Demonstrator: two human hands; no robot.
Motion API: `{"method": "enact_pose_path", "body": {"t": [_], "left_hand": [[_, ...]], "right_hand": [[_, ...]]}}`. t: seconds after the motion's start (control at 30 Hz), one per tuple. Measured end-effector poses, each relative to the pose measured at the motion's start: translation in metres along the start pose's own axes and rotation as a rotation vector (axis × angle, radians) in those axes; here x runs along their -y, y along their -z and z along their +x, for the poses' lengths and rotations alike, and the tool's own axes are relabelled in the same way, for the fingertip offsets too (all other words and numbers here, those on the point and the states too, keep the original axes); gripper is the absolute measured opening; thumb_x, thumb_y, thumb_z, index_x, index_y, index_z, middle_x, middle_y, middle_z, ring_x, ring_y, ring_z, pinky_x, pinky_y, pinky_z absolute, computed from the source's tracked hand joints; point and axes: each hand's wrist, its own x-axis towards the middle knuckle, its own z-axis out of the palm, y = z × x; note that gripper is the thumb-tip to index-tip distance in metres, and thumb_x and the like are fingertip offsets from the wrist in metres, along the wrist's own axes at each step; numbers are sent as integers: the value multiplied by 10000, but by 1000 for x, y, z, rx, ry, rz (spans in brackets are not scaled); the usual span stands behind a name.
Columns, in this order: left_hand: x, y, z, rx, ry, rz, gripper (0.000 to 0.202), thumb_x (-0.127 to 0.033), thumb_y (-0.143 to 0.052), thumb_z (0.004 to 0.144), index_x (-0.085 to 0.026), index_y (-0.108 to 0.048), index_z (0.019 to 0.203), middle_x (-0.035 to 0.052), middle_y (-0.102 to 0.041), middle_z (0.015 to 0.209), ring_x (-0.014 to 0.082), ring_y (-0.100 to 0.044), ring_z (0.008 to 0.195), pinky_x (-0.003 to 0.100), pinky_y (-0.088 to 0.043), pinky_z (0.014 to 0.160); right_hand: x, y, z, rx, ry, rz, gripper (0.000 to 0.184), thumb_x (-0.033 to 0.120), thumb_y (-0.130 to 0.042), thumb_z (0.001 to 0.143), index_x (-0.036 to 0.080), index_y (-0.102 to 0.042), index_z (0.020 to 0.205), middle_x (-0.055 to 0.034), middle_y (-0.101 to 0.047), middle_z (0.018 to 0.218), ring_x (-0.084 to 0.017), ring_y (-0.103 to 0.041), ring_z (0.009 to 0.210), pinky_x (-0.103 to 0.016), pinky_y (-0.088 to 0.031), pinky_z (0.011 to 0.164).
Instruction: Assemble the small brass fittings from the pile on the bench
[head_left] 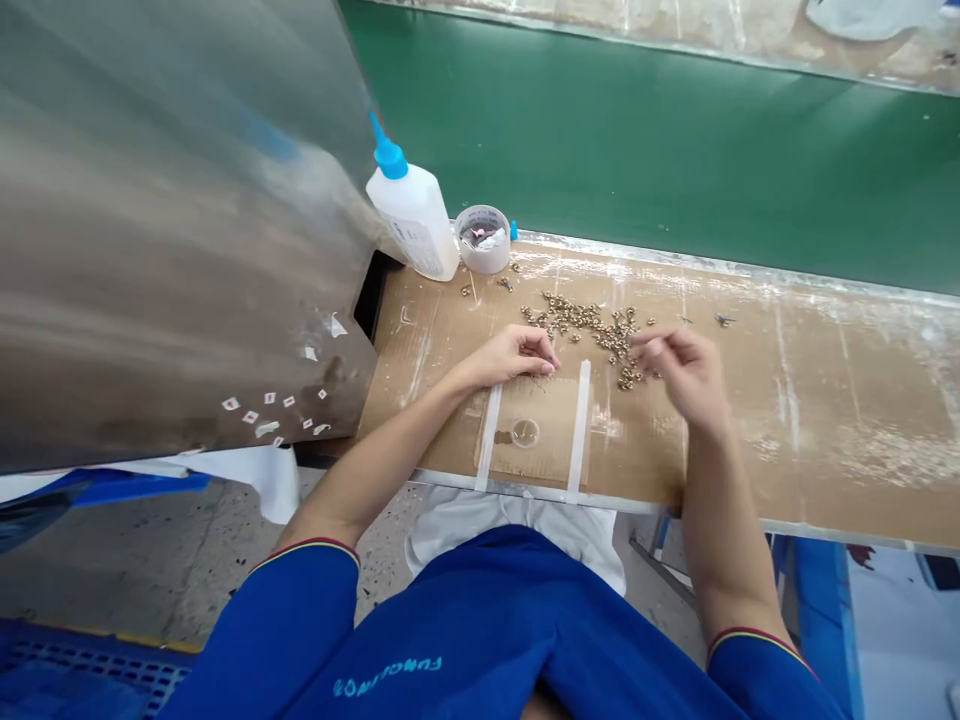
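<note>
The operator works at a cardboard-covered surface point(825, 420) with 2 bare hands. The work in hand is fingertip handling at a loose pile of small brass parts point(592, 330), which lies on the surface directly ahead of the operator, between the 2 hands. The left hand point(514, 358) rests at the lower edge of the pile, its fingers point(547, 366) curled and drawn together; whether they grasp a part cannot be determined. The right hand point(679, 368) is raised just beside the right side of the pile, its fingers point(646, 345) loosely curved, not clenched; any held part is too small to confirm. Parts of this size call for a fingertip pinch at the next contact. A plastic squeeze bottle point(412, 215) with a blue nozzle and a clear round tub point(482, 240) stand at the far left, beside a metal panel point(172, 250). 2 white tape strips point(489, 437) cross the near edge.
</note>
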Motion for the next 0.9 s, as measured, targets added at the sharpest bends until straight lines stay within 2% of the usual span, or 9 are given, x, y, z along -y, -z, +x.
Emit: {"method": "enact_pose_path", "body": {"t": [0.03, 0.1, 0.13, 0.2, 0.33, 0.5, 0.6, 0.73, 0.9], "left_hand": [[2, -1, 0, -14, -26, 0, 243, -252, -845, 727, -105, -671, 811, 71, -756, 877, 112, -678, 789, 247, -539, 758], [5, -2, 0, -32, -73, -13, 291, -302, -879, 692, -107, -680, 778, 52, -731, 825, 117, -658, 780, 258, -525, 768], [7, -3, 0, -39, -86, -22, 319, -333, -889, 683, -110, -674, 759, 42, -715, 797, 116, -643, 762, 259, -515, 757], [8, -5, 2, -55, -89, -27, 381, -388, -910, 663, -118, -650, 728, 20, -680, 749, 108, -607, 719, 255, -485, 721], [8, -7, 2, -88, -70, -30, 484, -488, -926, 624, -130, -609, 699, -13, -617, 691, 93, -535, 664, 244, -420, 659], [3, -7, 0, -87, -38, -58, 514, -540, -901, 630, -139, -589, 710, -42, -567, 646, 84, -475, 622, 238, -387, 628], [1, -6, 0, -103, -38, -74, 515, -538, -900, 628, -140, -585, 716, -45, -560, 629, 82, -469, 603, 236, -381, 614], [1, -6, 0, -112, -49, -100, 476, -512, -883, 666, -138, -599, 746, -49, -556, 608, 83, -479, 584, 228, -386, 595], [6, -5, 0, -99, -47, -108, 357, -395, -849, 689, -132, -622, 773, -35, -603, 621, 84, -523, 578, 228, -418, 604]], "right_hand": [[8, -15, -6, 199, 23, 8, 360, 569, -652, 959, 219, -731, 957, -37, -719, 792, -157, -659, 681, -289, -537, 630], [18, -43, -18, 497, 72, 19, 376, 576, -664, 966, 215, -748, 1025, -53, -750, 853, -171, -693, 739, -298, -561, 671], [20, -54, -23, 598, 84, 27, 386, 574, -672, 967, 211, -745, 1075, -55, -755, 878, -169, -691, 736, -295, -564, 670], [19, -71, -31, 693, 94, 47, 408, 573, -668, 972, 201, -732, 1126, -55, -745, 887, -157, -669, 701, -285, -560, 647], [7, -86, -39, 656, 150, 28, 341, 503, -604, 1027, 198, -751, 1069, -56, -718, 873, -145, -631, 672, -275, -548, 621], [4, -90, -39, 576, 336, 6, 252, 328, -557, 1063, 220, -782, 1026, -66, -704, 914, -154, -669, 747, -280, -570, 654], [9, -93, -40, 538, 437, -36, 231, 282, -552, 1061, 225, -772, 1014, -69, -688, 938, -152, -667, 767, -273, -570, 659], [15, -91, -40, 488, 537, -199, 241, 206, -525, 1055, 256, -756, 1007, -78, -680, 967, -172, -653, 814, -299, -568, 711], [18, -80, -36, 537, 550, -261, 240, 208, -518, 1054, 242, -733, 952, -70, -652, 896, -178, -614, 778, -301, -537, 685]]}}
